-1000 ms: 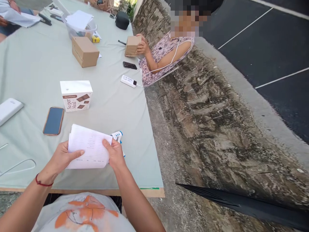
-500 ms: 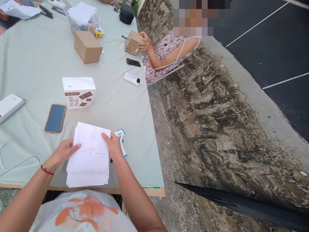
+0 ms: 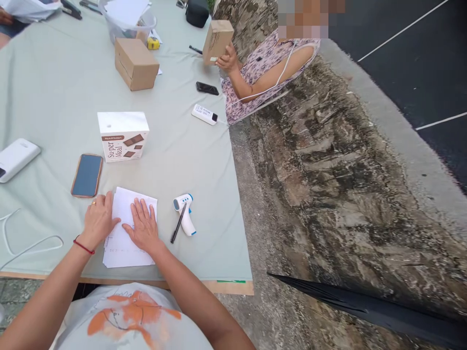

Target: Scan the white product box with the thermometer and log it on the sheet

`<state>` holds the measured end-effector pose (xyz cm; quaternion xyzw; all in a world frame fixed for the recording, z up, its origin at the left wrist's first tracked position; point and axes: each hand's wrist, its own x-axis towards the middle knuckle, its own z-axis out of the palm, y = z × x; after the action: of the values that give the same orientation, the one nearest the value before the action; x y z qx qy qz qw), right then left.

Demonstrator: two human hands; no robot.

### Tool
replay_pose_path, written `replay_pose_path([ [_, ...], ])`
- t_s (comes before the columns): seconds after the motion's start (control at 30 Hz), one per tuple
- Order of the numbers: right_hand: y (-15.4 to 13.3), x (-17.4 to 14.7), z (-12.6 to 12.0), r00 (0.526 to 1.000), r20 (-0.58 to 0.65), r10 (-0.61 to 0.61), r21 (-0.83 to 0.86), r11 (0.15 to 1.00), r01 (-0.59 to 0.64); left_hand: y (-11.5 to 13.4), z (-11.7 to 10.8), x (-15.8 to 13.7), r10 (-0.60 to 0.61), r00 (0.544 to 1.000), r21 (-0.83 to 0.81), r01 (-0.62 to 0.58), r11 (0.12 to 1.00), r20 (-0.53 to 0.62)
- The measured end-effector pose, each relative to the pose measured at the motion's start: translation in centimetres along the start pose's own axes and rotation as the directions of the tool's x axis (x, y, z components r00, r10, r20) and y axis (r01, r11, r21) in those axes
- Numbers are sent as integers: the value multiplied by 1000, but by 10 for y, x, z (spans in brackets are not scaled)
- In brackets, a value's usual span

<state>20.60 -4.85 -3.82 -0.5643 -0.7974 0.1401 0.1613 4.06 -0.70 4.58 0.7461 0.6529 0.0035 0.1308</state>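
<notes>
A stack of white printed paper sheets (image 3: 127,255) lies on the cloth near the table's front edge, its edges slightly uneven. My right hand (image 3: 144,226) rests flat on the top sheet with fingers spread. Along the stack's left edge lies my left hand (image 3: 98,218), fingers stretched forward and thumb apart, its tip at the paper. Right of the stack are a white and blue infrared thermometer (image 3: 188,221) and a black pen (image 3: 178,223) lying against it. A phone in a brown case (image 3: 86,175) lies just beyond my left hand.
A white "Super Meal" box (image 3: 123,136) stands ahead, with a cardboard box (image 3: 136,63) behind it. A power bank (image 3: 18,158) and white cable (image 3: 32,248) are at left. Across the right edge, a person (image 3: 262,68) holds a small cardboard box (image 3: 218,41).
The paper stack has gone from between both hands to lying on the table. My right hand moved left onto it, uncovering the thermometer and pen. The other person has raised their box.
</notes>
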Motion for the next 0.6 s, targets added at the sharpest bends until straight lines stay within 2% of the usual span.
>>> replay_pose_path([
  [0.1,2,-1,1,1000,6,3,10,1000,-3,1,7,10,225,955,2,-229,973,-193],
  [0.13,2,-1,0,1000,4,8,12,1000,-8,2,13,15,290,933,-11,-299,954,-215],
  [0.2,2,-1,0,1000,-3,19,14,1000,-19,3,27,23,382,908,-18,-391,920,-171],
  [0.3,1,-1,1,1000,-17,24,26,999,-23,-1,46,31,420,907,12,-420,907,-19],
  [0.37,2,0,0,1000,-20,19,58,998,-18,-5,52,33,415,909,37,-416,909,26],
  [0.5,15,7,-10,999,-15,31,183,983,-28,-9,53,29,425,904,66,-427,902,37],
  [0.6,25,22,-22,991,-86,98,248,966,-74,-3,54,22,406,914,79,-406,910,18],
])
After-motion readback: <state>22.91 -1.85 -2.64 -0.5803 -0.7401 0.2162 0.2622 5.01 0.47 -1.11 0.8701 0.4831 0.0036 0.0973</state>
